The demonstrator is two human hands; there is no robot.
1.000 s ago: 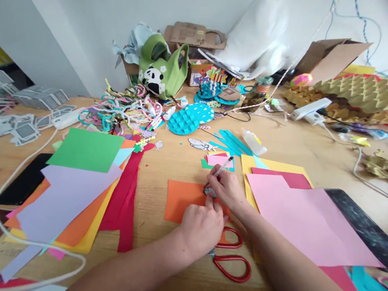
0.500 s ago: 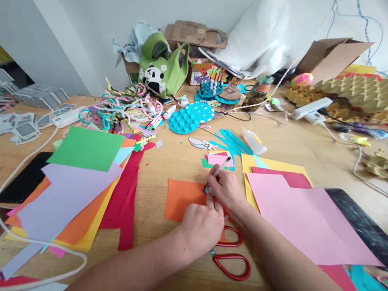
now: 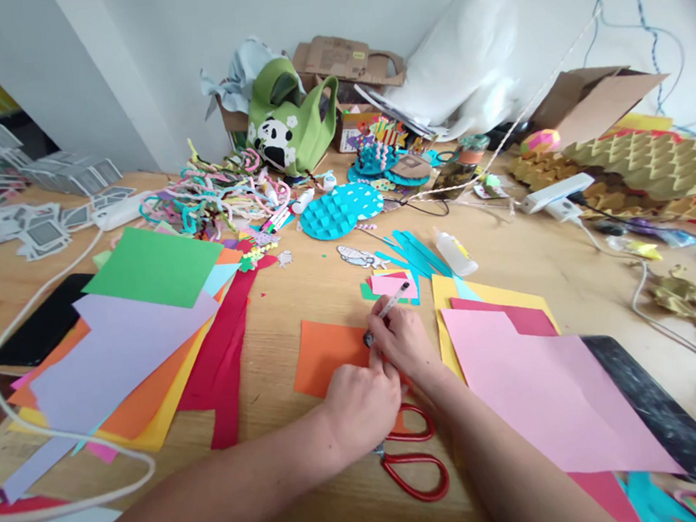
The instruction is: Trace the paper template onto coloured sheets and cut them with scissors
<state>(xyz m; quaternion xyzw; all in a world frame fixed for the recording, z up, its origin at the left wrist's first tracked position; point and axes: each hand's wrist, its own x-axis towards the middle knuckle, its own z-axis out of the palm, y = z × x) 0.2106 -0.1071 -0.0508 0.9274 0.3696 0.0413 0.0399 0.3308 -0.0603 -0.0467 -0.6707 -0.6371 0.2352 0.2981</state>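
An orange sheet of paper (image 3: 327, 354) lies on the wooden table in front of me. My right hand (image 3: 406, 340) is closed around a slim pen (image 3: 393, 299), its grey end pointing up and right. Under the fingers, a small dark piece (image 3: 368, 339) shows on the sheet, partly hidden. My left hand (image 3: 363, 403) rests on the sheet's lower right part, fingers closed and its index finger reaching against my right hand; whether it grips anything is hidden. Red-handled scissors (image 3: 416, 458) lie just below both hands, their blades mostly covered by my left hand.
Coloured paper (image 3: 153, 266) is stacked at the left beside a black tablet (image 3: 46, 320). Pink paper (image 3: 545, 398) lies at the right. Further back are a glue bottle (image 3: 455, 252), blue paper strips (image 3: 416, 253), a green panda bag (image 3: 295, 124) and egg-tray cardboard (image 3: 651, 163).
My right hand and the pen have shifted very slightly to the left. My left hand stays in nearly the same place.
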